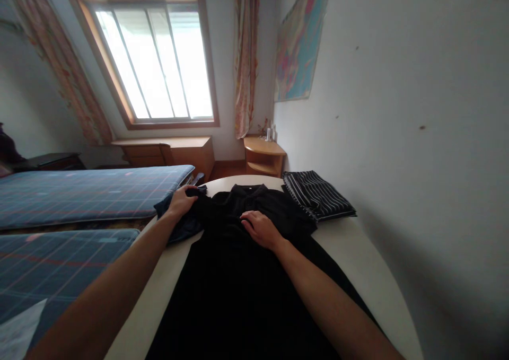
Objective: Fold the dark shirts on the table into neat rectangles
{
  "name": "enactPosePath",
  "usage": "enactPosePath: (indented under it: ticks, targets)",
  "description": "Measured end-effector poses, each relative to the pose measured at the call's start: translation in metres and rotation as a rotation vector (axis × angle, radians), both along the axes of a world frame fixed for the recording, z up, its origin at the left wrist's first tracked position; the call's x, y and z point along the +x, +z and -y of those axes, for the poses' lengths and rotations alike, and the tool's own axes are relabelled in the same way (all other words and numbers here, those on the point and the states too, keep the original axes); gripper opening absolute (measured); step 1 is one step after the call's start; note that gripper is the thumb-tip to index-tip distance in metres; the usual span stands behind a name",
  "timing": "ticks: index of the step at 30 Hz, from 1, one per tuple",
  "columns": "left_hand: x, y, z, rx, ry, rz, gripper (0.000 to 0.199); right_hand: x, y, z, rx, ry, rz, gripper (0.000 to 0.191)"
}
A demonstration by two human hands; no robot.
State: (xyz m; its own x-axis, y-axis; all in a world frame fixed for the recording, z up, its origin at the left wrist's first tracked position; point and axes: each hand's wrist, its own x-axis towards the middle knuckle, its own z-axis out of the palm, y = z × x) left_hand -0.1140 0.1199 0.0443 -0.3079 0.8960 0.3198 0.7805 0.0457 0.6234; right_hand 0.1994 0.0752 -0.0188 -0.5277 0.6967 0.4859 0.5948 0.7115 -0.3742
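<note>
Dress: matte black, spread flat on the surface, long and flaring, collar at the far end; so dark that creases could be missed.
Surface: pale, smooth, round-edged.
Right hand: rests on the bodice, fingers close together, slightly bent; pressing could rumple it.
Left hand: fingers pinch the sleeve; a hard tug could skew the shoulder.
Navy cloth: crumpled beside the sleeve, could drag along.
Striped cloth: folded, black-and-white; a nudge could shift it.

Garment on table, folded cloth at right, window beyond.
</note>
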Motion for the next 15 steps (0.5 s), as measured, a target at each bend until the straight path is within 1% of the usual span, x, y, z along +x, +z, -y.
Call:
enactPosePath:
  ticks: [2, 4, 7, 9, 11, 13, 15]
  targets:
    - [-0.009, 0.010, 0.000, 0.105, 0.061, -0.034, 0.039, 0.000, 0.009, 0.006, 0.029, 0.076, 0.044, 0.028]
    - [-0.015, 0.016, -0.001, 0.199, 0.107, -0.134, 0.041, -0.004, 0.017, 0.014, 0.058, 0.154, 0.101, 0.032]
    - [-0.011, 0.015, 0.001, 0.228, 0.109, -0.370, 0.044, -0.018, 0.024, 0.034, 0.101, 0.308, 0.209, 0.050]
    - [0.000, 0.008, 0.004, 0.197, 0.086, -0.454, 0.043, -0.030, 0.025, 0.051, 0.108, 0.431, 0.292, 0.063]
    - [0.017, -0.002, 0.011, 0.127, 0.032, -0.489, 0.038, -0.041, 0.022, 0.069, 0.073, 0.520, 0.355, 0.070]
    - [0.035, -0.014, 0.019, 0.005, -0.069, -0.532, 0.035, -0.047, 0.018, 0.085, 0.009, 0.556, 0.386, 0.074]
    - [0.051, -0.028, 0.027, -0.077, -0.175, -0.561, 0.032, -0.050, 0.014, 0.098, -0.054, 0.556, 0.394, 0.077]
